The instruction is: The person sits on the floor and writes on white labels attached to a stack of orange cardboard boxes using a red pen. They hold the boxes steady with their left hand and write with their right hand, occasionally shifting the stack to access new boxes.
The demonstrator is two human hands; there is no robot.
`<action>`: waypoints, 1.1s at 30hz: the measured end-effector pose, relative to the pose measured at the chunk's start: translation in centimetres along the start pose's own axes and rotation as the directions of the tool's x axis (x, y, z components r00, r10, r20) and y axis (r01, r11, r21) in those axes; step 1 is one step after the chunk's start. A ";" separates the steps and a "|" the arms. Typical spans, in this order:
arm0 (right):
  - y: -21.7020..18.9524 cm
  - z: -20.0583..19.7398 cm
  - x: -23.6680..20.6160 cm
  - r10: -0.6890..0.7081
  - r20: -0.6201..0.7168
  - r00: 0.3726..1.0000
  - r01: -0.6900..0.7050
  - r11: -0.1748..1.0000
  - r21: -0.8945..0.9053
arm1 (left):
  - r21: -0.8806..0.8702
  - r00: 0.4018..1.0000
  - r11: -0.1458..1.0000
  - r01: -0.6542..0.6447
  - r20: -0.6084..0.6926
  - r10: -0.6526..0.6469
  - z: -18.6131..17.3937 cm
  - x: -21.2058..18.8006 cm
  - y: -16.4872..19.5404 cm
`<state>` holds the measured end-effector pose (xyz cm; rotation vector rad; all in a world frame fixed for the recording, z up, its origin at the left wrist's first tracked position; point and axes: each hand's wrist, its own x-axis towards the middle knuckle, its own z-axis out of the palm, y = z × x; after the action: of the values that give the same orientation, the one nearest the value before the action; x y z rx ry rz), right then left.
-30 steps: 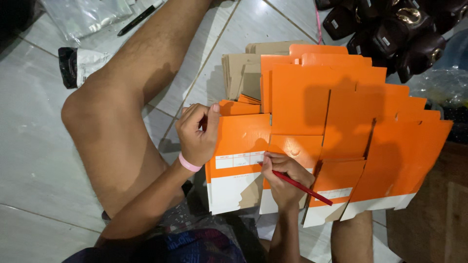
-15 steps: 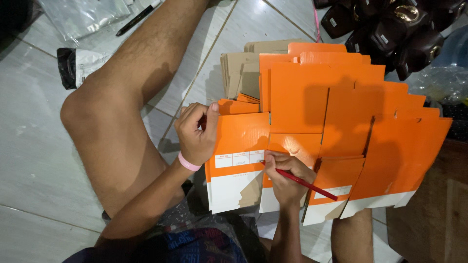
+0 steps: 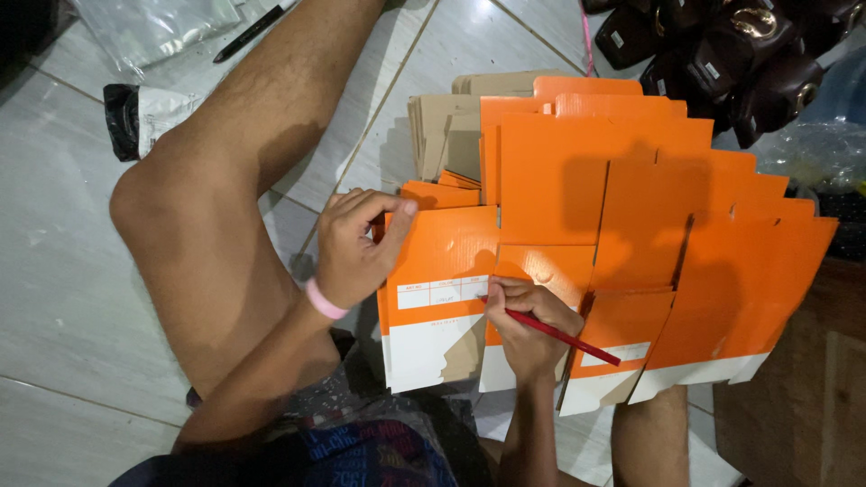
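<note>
A stack of flat orange-and-white cardboard box blanks (image 3: 631,207) lies fanned out on the tiled floor in front of me. My left hand (image 3: 354,245), with a pink wristband, grips the left edge of the nearest blank (image 3: 442,252). My right hand (image 3: 523,320) holds a red pen (image 3: 564,335) with its tip on the white label panel (image 3: 442,293) printed on that blank. Plain brown cardboard pieces (image 3: 451,126) stick out behind the orange stack.
My bare left knee (image 3: 189,216) is bent up at the left. A clear plastic bag (image 3: 153,27), a black pen (image 3: 248,32) and a black-and-white packet (image 3: 135,113) lie at the top left. Dark brown bags (image 3: 722,45) pile at the top right. A wooden surface (image 3: 803,397) sits at the right.
The right hand with the pen has shifted slightly along the label panel. The left hand keeps its grip on the blank's edge.
</note>
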<state>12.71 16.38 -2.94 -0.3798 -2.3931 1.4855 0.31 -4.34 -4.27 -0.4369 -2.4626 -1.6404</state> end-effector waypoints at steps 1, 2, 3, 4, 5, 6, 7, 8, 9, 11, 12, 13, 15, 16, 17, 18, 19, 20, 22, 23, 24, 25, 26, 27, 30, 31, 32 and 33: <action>0.3 -0.1 -0.1 -0.008 0.001 1.000 0.008 0.999 -0.037 | -0.013 0.996 0.998 -0.056 0.071 0.056 -1.1 0.5 0.1; 0.7 -0.4 -0.2 -0.001 0.004 1.000 0.001 1.000 0.029 | -0.124 0.984 0.992 0.027 0.177 -0.004 -2.3 0.9 0.2; 1.1 -0.7 -0.2 0.005 0.008 1.000 -0.005 0.995 0.095 | -0.225 0.957 0.967 0.117 0.286 -0.049 -3.7 1.4 0.2; 1.6 -1.2 -0.3 0.010 0.009 1.000 -0.011 0.987 0.159 | -0.312 0.914 0.926 0.214 0.398 -0.078 -4.8 1.8 0.3; 2.0 -1.7 -0.6 -0.002 -0.005 1.000 0.004 0.966 0.257 | -0.313 0.891 0.923 0.224 0.449 -0.064 -5.9 2.2 0.4; 2.3 -2.2 -0.9 -0.016 -0.018 1.000 0.021 0.935 0.354 | -0.313 0.867 0.921 0.232 0.496 -0.050 -6.7 2.4 0.5; 2.6 -2.7 -1.4 -0.031 -0.031 0.999 0.042 0.892 0.449 | -0.311 0.842 0.920 0.238 0.539 -0.036 -7.1 2.5 0.6; 2.7 -3.2 -2.2 -0.006 -0.068 0.998 0.036 0.894 0.446 | -0.328 0.846 0.904 0.275 0.529 -0.066 -7.1 2.4 0.9; 2.8 -3.8 -3.0 0.021 -0.107 0.994 0.029 0.896 0.443 | -0.344 0.848 0.886 0.312 0.522 -0.095 -6.8 2.1 1.1; 2.8 -4.6 -4.3 0.042 -0.162 0.986 0.043 0.870 0.492 | -0.335 0.872 0.890 0.308 0.474 -0.123 -6.0 1.7 1.6; 2.7 -4.9 -4.9 0.041 -0.179 0.983 0.063 0.840 0.539 | -0.309 0.892 0.911 0.273 0.436 -0.120 -5.5 1.6 1.9; 2.5 -5.3 -5.3 0.043 -0.199 0.979 0.082 0.811 0.580 | -0.283 0.909 0.928 0.241 0.400 -0.114 -5.1 1.4 2.2; 2.0 -5.6 -6.1 -0.101 -0.148 0.984 0.166 0.820 0.548 | -0.174 0.950 0.982 0.068 0.311 -0.010 -4.4 1.4 2.6; 1.7 -5.5 -6.4 -0.173 -0.120 0.978 0.210 0.818 0.535 | -0.110 0.962 0.994 -0.020 0.268 0.049 -4.1 1.5 2.8; 1.3 -5.4 -6.7 -0.172 -0.081 0.982 0.190 0.850 0.491 | -0.066 0.964 0.998 -0.018 0.264 0.035 -3.9 1.5 3.0; 0.9 -5.2 -7.1 -0.170 -0.043 0.985 0.171 0.879 0.444 | -0.021 0.966 1.000 -0.017 0.259 0.022 -3.7 1.5 3.2; 0.6 -5.0 -7.3 -0.165 -0.005 0.986 0.153 0.905 0.396 | 0.024 0.968 1.000 -0.015 0.252 0.008 -3.5 1.4 3.4; 0.3 -4.8 -7.5 -0.157 0.001 0.988 0.144 0.908 0.394 | 0.022 0.964 0.999 -0.029 0.266 0.022 -3.4 1.4 3.6; -0.3 -4.6 -7.8 -0.138 0.017 0.990 0.120 0.913 0.390 | 0.020 0.955 0.998 -0.052 0.292 0.044 -3.1 1.2 4.0; -0.6 -4.7 -7.8 -0.137 0.011 0.990 0.123 0.917 0.379 | -0.027 0.947 0.997 -0.072 0.313 0.077 -2.8 1.1 4.3; -0.8 -4.7 -7.7 -0.137 0.005 0.991 0.125 0.921 0.369 | -0.071 0.937 0.993 -0.091 0.331 0.110 -2.4 1.0 4.5; -1.1 -4.7 -7.5 -0.136 -0.002 0.991 0.128 0.924 0.362 | -0.115 0.926 0.987 -0.110 0.349 0.143 -2.0 0.8 4.8; -1.3 -4.6 -7.1 -0.136 -0.012 0.991 0.131 0.916 0.380 | -0.125 0.920 0.984 -0.129 0.354 0.166 -1.3 0.6 5.1; -1.5 -4.5 -6.7 -0.137 -0.018 0.990 0.133 0.907 0.400 | -0.133 0.916 0.980 -0.147 0.356 0.186 -0.5 0.4 5.5; -2.3 -3.7 -5.4 -0.110 -0.024 0.994 0.112 0.941 0.319 | -0.063 0.916 0.990 -0.127 0.375 0.142 0.9 -0.2 6.1; -2.5 -3.2 -5.0 -0.096 -0.021 0.995 0.098 0.958 0.268 | -0.020 0.919 0.994 -0.105 0.380 0.105 1.1 -0.4 6.1; -2.7 -2.8 -4.7 -0.079 0.008 0.997 0.074 0.968 0.239 | -0.017 0.929 0.993 -0.113 0.353 0.112 1.1 -0.5 6.0; -3.0 -2.3 -4.3 -0.061 0.031 0.998 0.054 0.977 0.209 | -0.016 0.936 0.992 -0.125 0.328 0.124 1.0 -0.6 5.8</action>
<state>17.38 15.38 0.20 -0.2342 -2.2269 1.7091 2.75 -1.46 0.28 -0.9155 -2.5990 -1.6216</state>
